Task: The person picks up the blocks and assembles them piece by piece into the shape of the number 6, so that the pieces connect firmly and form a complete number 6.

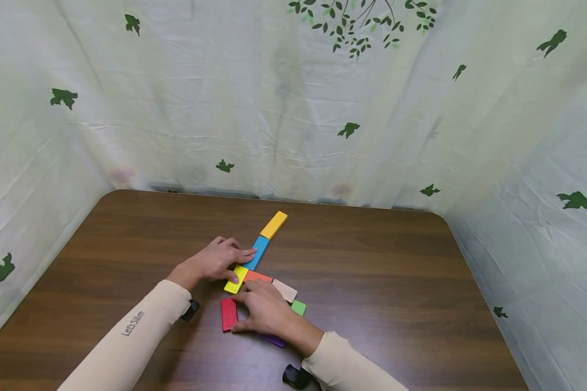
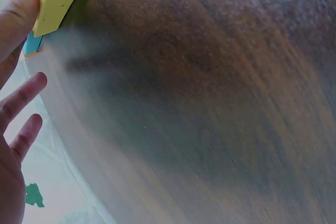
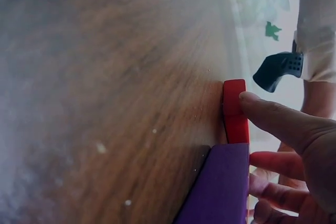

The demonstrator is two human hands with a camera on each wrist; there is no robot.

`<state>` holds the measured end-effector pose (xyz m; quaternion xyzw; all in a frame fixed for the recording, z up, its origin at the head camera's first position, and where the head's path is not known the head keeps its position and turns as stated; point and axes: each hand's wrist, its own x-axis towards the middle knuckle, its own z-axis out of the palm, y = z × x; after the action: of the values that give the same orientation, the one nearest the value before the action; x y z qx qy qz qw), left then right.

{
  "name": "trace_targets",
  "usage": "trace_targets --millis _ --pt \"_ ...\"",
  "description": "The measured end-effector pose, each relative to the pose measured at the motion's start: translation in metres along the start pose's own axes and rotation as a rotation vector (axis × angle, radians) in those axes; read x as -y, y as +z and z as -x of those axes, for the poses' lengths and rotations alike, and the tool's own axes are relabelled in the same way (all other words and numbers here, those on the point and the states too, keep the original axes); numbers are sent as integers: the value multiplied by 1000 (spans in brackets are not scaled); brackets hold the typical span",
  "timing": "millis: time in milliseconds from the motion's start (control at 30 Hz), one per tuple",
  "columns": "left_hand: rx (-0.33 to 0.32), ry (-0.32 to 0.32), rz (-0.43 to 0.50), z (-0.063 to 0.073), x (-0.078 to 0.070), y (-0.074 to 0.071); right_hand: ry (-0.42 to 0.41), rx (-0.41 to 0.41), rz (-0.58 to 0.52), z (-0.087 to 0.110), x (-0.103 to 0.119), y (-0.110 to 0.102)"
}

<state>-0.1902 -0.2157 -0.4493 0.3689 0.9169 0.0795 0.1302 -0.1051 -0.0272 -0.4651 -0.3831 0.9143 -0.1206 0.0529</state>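
Observation:
Flat coloured wooden blocks lie end to end on the table. My left hand reaches over them with its fingers spread. Its index finger touches the blue block, and the thumb rests on the yellow block, also seen in the left wrist view. My right hand holds the red block between thumb and index finger. In the right wrist view its thumb presses the red block's near end, beside the purple block. An orange-red block adjoins the yellow one, partly under the right hand.
A yellow-orange block extends the line past the blue one. A pale block and a green block curve round to the right. The brown table meets white curtains with green leaf prints on three sides.

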Motion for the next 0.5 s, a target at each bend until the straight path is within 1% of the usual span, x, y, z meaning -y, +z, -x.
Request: trace_targets --millis 233,500 --pt "9 -15 10 -1 0 0 15 -5 24 -3 1 0" --pt "8 -27 35 -1 -1 1 1 -16 42 -5 0 0"
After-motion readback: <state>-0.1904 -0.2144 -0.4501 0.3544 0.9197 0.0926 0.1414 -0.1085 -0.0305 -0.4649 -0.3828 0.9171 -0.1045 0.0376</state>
